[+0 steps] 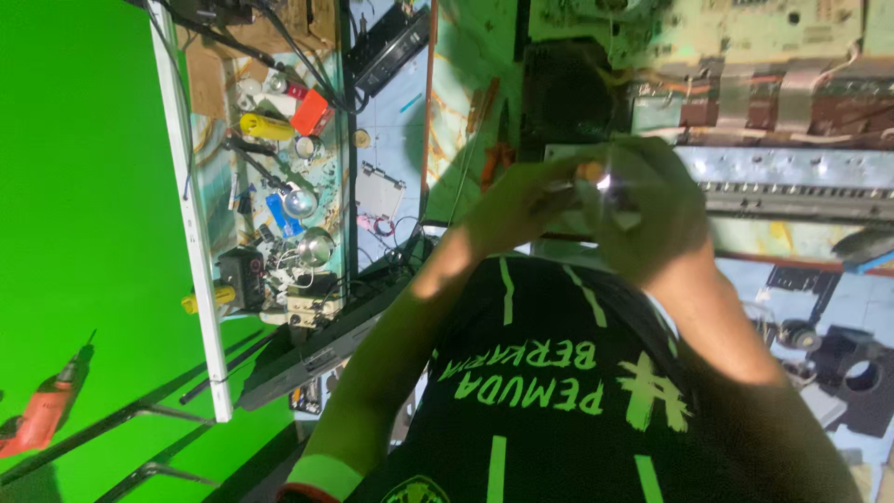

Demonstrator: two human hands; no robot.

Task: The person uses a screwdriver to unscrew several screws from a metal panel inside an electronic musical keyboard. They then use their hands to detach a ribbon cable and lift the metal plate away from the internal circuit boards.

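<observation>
Small shiny part with an orange end (602,179) sits between your two hands, held up in front of your chest and above the crowded bench (466,56). Your left hand (521,200) pinches it with the fingertips, a narrow grip closed on the part. Your right hand (656,214) wraps around it from the other side, also closed on it. The part is blurred and bright, so I cannot tell exactly what it is.

I judge that you are working on this part by hand, close to your body. Any further move calls for a firm hold by one hand while the other hand works.

A pale green circuit board (745,23) lies behind your hands. An orange-red power drill (42,410) lies well apart, far to your left.
</observation>
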